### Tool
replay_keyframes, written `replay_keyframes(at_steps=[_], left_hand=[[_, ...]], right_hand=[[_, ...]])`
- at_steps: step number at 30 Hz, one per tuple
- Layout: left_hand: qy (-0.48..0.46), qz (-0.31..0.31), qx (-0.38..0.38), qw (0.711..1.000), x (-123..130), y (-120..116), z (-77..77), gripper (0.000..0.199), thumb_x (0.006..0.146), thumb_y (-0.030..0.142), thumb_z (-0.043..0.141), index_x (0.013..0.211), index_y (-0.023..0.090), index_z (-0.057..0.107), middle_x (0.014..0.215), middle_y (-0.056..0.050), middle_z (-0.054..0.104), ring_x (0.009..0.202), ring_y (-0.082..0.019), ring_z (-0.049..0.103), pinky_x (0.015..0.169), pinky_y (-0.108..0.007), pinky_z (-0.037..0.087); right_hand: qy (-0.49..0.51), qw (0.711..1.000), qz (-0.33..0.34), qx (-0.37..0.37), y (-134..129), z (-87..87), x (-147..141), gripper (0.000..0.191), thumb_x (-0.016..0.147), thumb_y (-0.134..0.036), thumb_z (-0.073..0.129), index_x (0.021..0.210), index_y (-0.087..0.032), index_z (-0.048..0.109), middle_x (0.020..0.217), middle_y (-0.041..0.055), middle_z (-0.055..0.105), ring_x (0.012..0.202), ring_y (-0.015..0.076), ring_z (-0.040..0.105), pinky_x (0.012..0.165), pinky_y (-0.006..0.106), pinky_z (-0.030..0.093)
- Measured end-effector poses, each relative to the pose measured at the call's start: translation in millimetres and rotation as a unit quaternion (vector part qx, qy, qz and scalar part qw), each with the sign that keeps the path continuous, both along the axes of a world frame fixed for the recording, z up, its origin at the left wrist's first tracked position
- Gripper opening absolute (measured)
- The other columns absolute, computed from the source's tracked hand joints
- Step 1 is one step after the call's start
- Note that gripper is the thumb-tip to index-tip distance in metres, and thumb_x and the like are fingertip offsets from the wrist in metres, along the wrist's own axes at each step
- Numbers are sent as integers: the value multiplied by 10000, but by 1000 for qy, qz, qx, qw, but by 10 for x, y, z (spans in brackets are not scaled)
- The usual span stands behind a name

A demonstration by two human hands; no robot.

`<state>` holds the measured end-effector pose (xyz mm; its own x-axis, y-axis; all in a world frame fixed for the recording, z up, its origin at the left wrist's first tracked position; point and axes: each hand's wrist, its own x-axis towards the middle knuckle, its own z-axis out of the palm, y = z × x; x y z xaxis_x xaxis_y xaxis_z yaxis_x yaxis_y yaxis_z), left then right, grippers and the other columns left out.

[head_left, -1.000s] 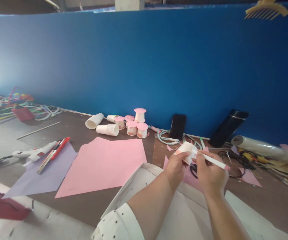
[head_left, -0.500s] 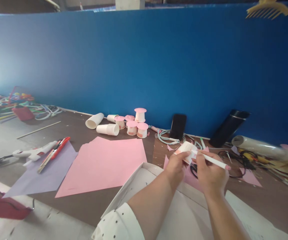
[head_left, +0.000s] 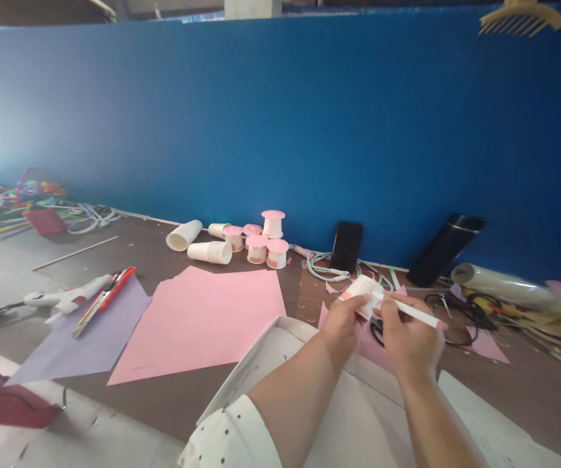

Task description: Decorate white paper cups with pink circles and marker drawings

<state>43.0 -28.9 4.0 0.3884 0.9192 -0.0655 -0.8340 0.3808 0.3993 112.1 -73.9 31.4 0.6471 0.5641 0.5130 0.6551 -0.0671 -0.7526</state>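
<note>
A small white paper cup point(head_left: 364, 287) with an orange-pink patch is held tilted in my left hand point(head_left: 346, 325). My right hand point(head_left: 413, 335) grips a white marker pen point(head_left: 419, 314) with a pink end; its tip is at the cup's side, partly covered by my fingers. Pink paper point(head_left: 375, 351) and a dark loop lie under and between the hands. Beneath my forearms is a white shallow box lid point(head_left: 280, 364). Several paper cups with pink paper discs point(head_left: 277, 253) on top stand by the blue panel.
Pink sheets point(head_left: 212, 318) and a purple sheet point(head_left: 95, 344) lie left, with a red box cutter point(head_left: 109, 299) and a white glue gun point(head_left: 65, 298). Stacked paper cups point(head_left: 210, 252), a phone point(head_left: 347, 247), cables point(head_left: 320, 268) and a black flask point(head_left: 444, 250) line the blue panel point(head_left: 280, 117).
Both hands stay almost in place with the cup and marker pen. Only a very slight shift of the right hand and pen shows.
</note>
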Motion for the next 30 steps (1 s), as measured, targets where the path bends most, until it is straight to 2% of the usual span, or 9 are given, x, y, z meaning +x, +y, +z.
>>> replay_keyframes(at_steps=[5, 11, 14, 17, 19, 26, 30], left_hand=[[14, -2, -8, 1000, -2, -2, 5, 336, 571, 152, 779, 898, 104, 717, 849, -64, 718, 755, -152, 653, 767, -238, 484], [18, -3, -9, 1000, -8, -4, 22, 348, 562, 158, 787, 899, 103, 718, 851, -70, 718, 772, -170, 658, 814, -263, 486], [16, -4, 5, 1000, -20, -12, 31, 356, 576, 167, 780, 921, 103, 720, 885, -85, 724, 820, -201, 672, 837, -286, 490], [8, 5, 12, 1000, -28, -8, 25, 400, 594, 168, 778, 984, 104, 716, 1001, -110, 726, 931, -237, 679, 887, -302, 489], [11, 13, 4, 1000, -28, 1, 14, 409, 600, 166, 779, 999, 105, 714, 1053, -119, 720, 990, -252, 672, 912, -308, 485], [23, 4, 1, 1000, -33, 4, 16, 407, 589, 148, 785, 990, 106, 722, 1020, -105, 729, 991, -242, 669, 924, -305, 478], [30, 1, -2, 1000, -47, -8, 42, 412, 576, 155, 796, 977, 101, 722, 996, -108, 729, 950, -235, 675, 908, -302, 478]], right_hand=[[11, 1000, 3, -7, -2, 10, -11, 259, 729, -415, 588, 810, -193, 695, 768, 94, 728, 741, 277, 675, 690, 367, 471], [19, 1000, 4, -9, -5, -1, -10, 232, 734, -397, 605, 811, -198, 696, 769, 84, 723, 724, 265, 678, 707, 375, 487], [19, 999, 15, 42, -20, 11, -32, 234, 756, -385, 612, 833, -179, 692, 770, 90, 713, 725, 252, 676, 705, 373, 501], [55, 988, 48, 136, -43, 45, -64, 290, 785, -399, 613, 891, -137, 679, 742, 96, 690, 654, 226, 664, 625, 348, 516], [71, 981, 62, 168, -54, 61, -74, 300, 788, -395, 621, 904, -123, 672, 703, 84, 668, 590, 211, 651, 570, 331, 513], [70, 982, 65, 164, -32, -4, -24, 344, 798, -442, 618, 917, -122, 664, 747, 98, 663, 609, 213, 651, 572, 343, 520], [25, 984, 54, 166, -8, -48, 12, 389, 803, -493, 596, 909, -126, 666, 803, 113, 669, 688, 218, 649, 630, 357, 523]])
